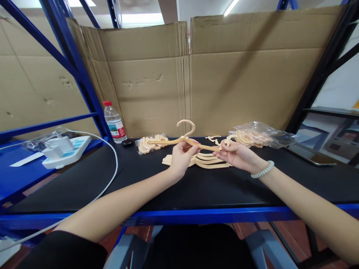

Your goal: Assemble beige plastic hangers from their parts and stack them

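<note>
A beige plastic clothes hanger point(165, 142) is held up over the table, its curved hook pointing upward. My left hand point(181, 158) pinches it at the middle, just below the hook. At the hanger's right end, my right hand point(239, 155) has its fingers closed on a small curved beige piece point(230, 139), which meets the tip of the arm. Whether that piece is fastened there I cannot tell. Behind and below my hands lies a stack of beige hangers point(211, 161), partly covered by my left hand.
Clear bags of beige parts lie at the back left point(153, 144) and back right point(252, 136), with loose beige bits point(214, 140) between. A water bottle point(114, 123) stands left, near a white power strip point(67, 152) and its cable point(116, 164). A dark flat device point(311, 155) lies right.
</note>
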`<state>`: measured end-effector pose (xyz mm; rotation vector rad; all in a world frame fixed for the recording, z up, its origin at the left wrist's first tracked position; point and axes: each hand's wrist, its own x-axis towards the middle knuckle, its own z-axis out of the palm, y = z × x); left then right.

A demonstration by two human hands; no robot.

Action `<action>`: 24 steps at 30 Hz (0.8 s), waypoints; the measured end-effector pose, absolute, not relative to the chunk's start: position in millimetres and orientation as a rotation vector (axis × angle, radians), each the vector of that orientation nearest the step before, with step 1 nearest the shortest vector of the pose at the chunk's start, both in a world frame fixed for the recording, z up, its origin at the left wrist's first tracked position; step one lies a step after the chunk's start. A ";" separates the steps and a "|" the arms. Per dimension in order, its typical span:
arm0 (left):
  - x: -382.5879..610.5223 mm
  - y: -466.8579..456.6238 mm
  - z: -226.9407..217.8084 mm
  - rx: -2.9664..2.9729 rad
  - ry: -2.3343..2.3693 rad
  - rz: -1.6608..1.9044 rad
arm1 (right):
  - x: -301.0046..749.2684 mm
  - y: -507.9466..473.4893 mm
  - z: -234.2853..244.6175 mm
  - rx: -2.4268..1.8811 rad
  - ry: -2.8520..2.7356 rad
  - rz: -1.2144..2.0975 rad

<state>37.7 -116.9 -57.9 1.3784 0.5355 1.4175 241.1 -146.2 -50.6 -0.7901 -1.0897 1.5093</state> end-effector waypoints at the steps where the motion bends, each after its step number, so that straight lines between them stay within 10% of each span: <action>1: 37.8 -117.1 -57.6 1.381 0.538 1.423 | 241.1 -146.2 -50.5 -0.794 -1.092 1.502; 24: 38.4 -115.7 -63.6 1.441 0.570 1.472 | 239.5 -147.6 -51.7 -0.691 -1.236 1.666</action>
